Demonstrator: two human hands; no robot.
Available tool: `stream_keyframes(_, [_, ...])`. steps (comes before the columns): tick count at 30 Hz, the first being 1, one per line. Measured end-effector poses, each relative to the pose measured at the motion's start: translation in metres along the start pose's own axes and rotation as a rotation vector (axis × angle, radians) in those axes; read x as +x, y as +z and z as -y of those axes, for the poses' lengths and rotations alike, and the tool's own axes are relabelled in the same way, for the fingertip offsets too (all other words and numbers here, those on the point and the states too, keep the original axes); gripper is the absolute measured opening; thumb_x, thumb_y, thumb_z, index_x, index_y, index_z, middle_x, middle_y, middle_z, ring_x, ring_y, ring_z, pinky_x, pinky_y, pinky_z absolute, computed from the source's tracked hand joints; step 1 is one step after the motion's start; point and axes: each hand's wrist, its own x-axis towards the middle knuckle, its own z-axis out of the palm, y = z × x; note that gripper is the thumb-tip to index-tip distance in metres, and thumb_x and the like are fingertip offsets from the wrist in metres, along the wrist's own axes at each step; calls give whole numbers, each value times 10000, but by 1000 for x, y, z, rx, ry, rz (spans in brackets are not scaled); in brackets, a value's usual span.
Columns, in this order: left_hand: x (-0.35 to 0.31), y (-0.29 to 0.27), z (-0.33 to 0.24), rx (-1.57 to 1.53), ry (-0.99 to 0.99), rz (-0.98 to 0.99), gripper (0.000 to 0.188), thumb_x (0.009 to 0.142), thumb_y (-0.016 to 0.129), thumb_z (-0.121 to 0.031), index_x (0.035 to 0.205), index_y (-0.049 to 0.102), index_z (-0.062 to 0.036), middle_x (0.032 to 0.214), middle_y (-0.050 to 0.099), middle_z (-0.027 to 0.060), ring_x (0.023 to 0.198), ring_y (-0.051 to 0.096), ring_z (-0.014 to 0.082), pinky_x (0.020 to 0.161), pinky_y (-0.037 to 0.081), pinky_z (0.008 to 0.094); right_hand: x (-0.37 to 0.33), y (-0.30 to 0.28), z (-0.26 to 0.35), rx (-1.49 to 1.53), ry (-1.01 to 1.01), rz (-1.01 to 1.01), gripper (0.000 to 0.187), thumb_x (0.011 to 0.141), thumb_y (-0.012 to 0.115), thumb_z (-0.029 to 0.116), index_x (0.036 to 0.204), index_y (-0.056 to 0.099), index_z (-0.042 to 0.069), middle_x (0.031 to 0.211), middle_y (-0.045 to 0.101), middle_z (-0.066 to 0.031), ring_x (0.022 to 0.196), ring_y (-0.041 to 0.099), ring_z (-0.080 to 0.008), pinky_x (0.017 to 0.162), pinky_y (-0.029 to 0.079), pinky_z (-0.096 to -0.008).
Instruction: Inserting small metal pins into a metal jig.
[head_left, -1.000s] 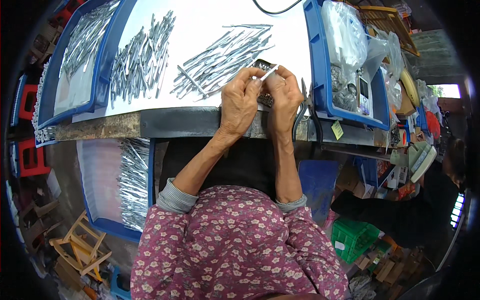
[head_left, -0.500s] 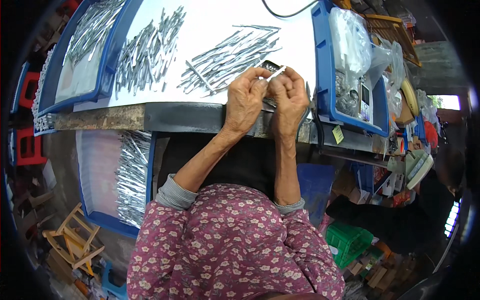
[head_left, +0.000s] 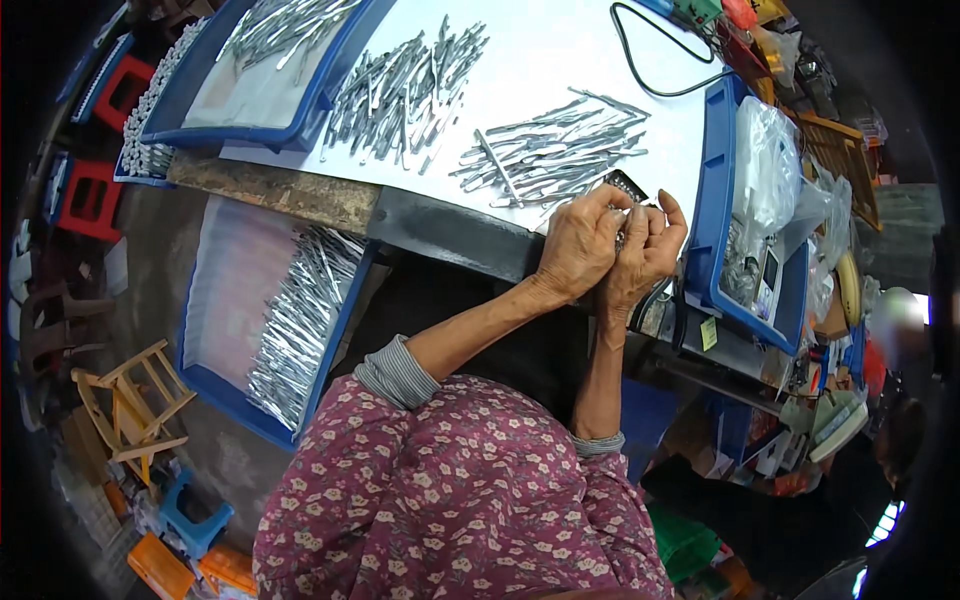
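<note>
Above the table's front edge, my left hand (head_left: 580, 245) and my right hand (head_left: 643, 255) meet, thumbs and fingertips pinched together. Whatever they hold is small and hidden by the fingers. Just beyond the fingertips a small dark tray (head_left: 626, 183) shows in part, with tiny pieces in it. Left of my hands lies a loose pile of thin silver metal strips (head_left: 555, 150), one strip (head_left: 498, 167) lying crosswise at its near side. A second pile of metal strips (head_left: 405, 95) lies farther left on the white tabletop (head_left: 540, 50).
A blue bin (head_left: 712, 200) with plastic bags stands right of my hands; another blue bin (head_left: 310, 125) with strips is at far left. Below the table edge sits a blue tray (head_left: 190, 375) of strips. A black cable (head_left: 640, 85) curls at the back. Someone's dark sleeve (head_left: 740, 510) is lower right.
The view has turned, so the table appears tilted and shifted right. My hands have drawn closer together; the pale strip seen between them is now hidden by the fingers.
</note>
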Motion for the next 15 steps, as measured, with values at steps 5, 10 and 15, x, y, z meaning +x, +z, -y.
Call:
stream_keyframes(5, [-1,3,-5,39,5,20,170,819,473,-102,886,566,24,645,577,95,563,537,119,523,432,263,3,3,2,-78,-21,-68,291,881,459,81,1119,426,-84,810,524,-49,680,469,-66,610,396,-179])
stream_keyframes(10, [11,-11,-11,143,30,115,191,821,454,-113,906,556,25,644,569,94,544,518,139,508,418,288,5,1,2,7,64,33,342,897,459,131,1186,433,-50,777,521,-35,622,452,-56,536,368,-171])
stream_keyframes(15, [52,-55,-8,540,217,129,191,844,435,-153,912,582,-52,508,481,43,425,424,129,396,324,316,5,-11,2,-147,45,165,329,868,504,135,1153,486,-28,746,532,-22,683,492,-97,621,412,-233])
